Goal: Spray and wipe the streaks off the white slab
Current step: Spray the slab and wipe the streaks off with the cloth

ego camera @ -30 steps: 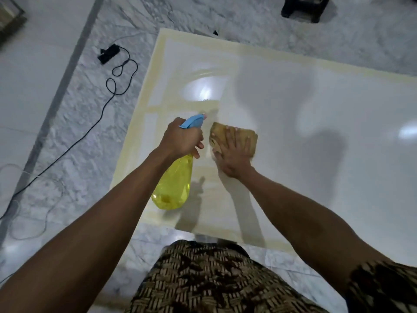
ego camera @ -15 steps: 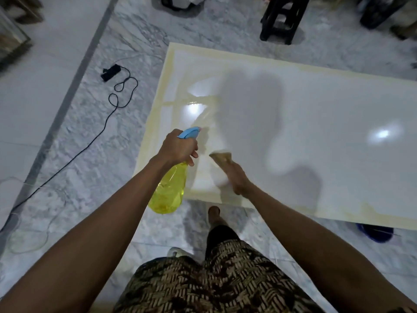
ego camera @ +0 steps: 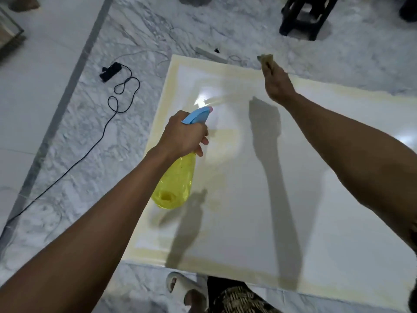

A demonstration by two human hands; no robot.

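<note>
The white slab (ego camera: pixel 293 177) lies flat on the marble floor, glossy, with yellowish streaks along its borders and near its left end. My left hand (ego camera: pixel 184 136) grips the neck of a yellow spray bottle (ego camera: pixel 176 186) with a blue trigger head, held over the slab's left part, nozzle pointing away from me. My right hand (ego camera: pixel 276 83) is stretched out over the slab's far edge and holds a tan cloth (ego camera: pixel 266 58), lifted off the surface.
A black cable with an adapter (ego camera: pixel 110 70) snakes over the marble floor to the left. A black stool (ego camera: pixel 304 16) stands beyond the slab. My foot in a white sandal (ego camera: pixel 187 290) is at the slab's near edge.
My right hand lifted the cloth from the slab near the bottle and swung it out to the far edge. The view shifted as I moved; my left hand kept holding the bottle.
</note>
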